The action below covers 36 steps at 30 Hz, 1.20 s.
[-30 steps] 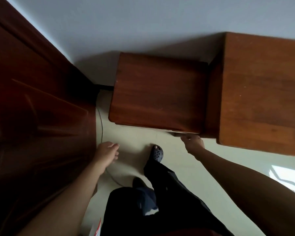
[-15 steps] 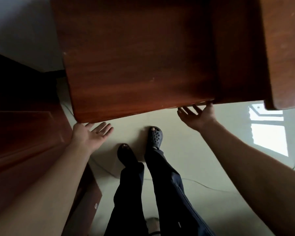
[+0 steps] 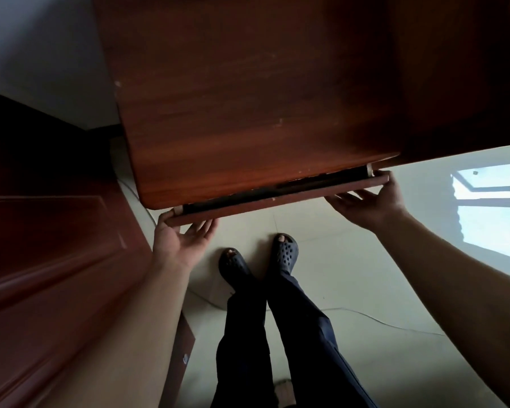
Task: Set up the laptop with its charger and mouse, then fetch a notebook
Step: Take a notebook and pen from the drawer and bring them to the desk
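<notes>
Drawer (image 3: 277,199) sits just under the tabletop (image 3: 248,98), out by a crack, so we see a dark slit above its front. Our left hand (image 3: 183,240) grips its left end, fingers underneath and thumb on the corner. Our right hand (image 3: 368,201) grips the right end the same way. Below, our dark clogs (image 3: 231,263) stand on the pale floor (image 3: 351,275), where a thin cable (image 3: 380,318) runs. At our left is a wooden door (image 3: 42,231).
</notes>
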Available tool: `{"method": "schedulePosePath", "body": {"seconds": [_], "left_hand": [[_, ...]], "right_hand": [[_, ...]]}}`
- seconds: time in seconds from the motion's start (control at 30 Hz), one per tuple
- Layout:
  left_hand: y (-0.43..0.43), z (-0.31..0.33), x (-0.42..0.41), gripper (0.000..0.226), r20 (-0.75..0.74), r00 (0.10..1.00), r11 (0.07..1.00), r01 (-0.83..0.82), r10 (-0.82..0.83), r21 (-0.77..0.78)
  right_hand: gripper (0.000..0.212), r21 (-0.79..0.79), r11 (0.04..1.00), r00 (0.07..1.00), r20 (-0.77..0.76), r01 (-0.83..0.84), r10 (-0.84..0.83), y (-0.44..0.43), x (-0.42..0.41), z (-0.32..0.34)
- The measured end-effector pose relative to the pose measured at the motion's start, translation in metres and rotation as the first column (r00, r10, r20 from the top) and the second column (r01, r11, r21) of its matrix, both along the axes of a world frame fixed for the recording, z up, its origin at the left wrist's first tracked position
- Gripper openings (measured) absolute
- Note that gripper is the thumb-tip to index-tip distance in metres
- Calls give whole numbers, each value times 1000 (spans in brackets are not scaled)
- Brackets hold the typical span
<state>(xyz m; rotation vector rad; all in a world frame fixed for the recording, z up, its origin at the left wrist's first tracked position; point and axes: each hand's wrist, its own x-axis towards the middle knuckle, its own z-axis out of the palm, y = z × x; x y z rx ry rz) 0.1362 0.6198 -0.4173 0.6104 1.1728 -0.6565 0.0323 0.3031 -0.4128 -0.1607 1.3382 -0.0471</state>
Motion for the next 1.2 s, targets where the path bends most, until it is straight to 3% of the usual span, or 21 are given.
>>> {"method": "schedulePosePath", "body": {"seconds": [0.23, 0.43, 0.67, 0.8, 0.97, 1.0, 1.03, 1.1, 1.13, 1.17, 1.2], "left_hand": [[20, -11, -36, 32, -27, 1000, 1000, -8, 9, 23], [31, -19, -41, 22, -2, 1000, 999, 28, -28, 20], [32, -21, -59, 26, -54, 998, 995, 18, -13, 97], [22, -26, -48, 25, -173, 984, 967, 73, -31, 244], [11, -24, -43, 35, -249, 968, 942, 111, -31, 317], [11, -23, -44, 35, -247, 969, 942, 110, -30, 317], [10, -22, -44, 35, -242, 970, 944, 109, -32, 312], [9, -20, -47, 33, -233, 972, 944, 113, -40, 310], [8, -19, -48, 33, -232, 972, 943, 117, -43, 313], [7, -18, -50, 35, -228, 972, 941, 121, -49, 315], [6, -17, -51, 37, -224, 973, 941, 126, -55, 315]], "right_hand": [[46, -30, 999, 995, -101, -29, 26, 11, -37, 3], [50, -86, 987, 985, -122, -135, 124, 1, -43, 4], [28, -56, 978, 970, -153, -201, 190, 0, -68, -5], [16, -120, 945, 916, -311, -303, 254, 1, -60, -9], [11, -238, 829, 787, -522, -505, 330, 12, -55, -3], [13, -284, 768, 746, -567, -574, 348, 16, -56, 0], [14, -345, 636, 662, -655, -690, 363, 19, -57, 3], [26, -438, 135, 459, -841, -889, 286, 26, -59, 12], [28, -485, -79, 455, -857, -871, 241, 32, -56, 17], [28, -535, -183, 484, -835, -825, 261, 37, -50, 19], [27, -570, -214, 495, -808, -793, 321, 41, -41, 18]]}}
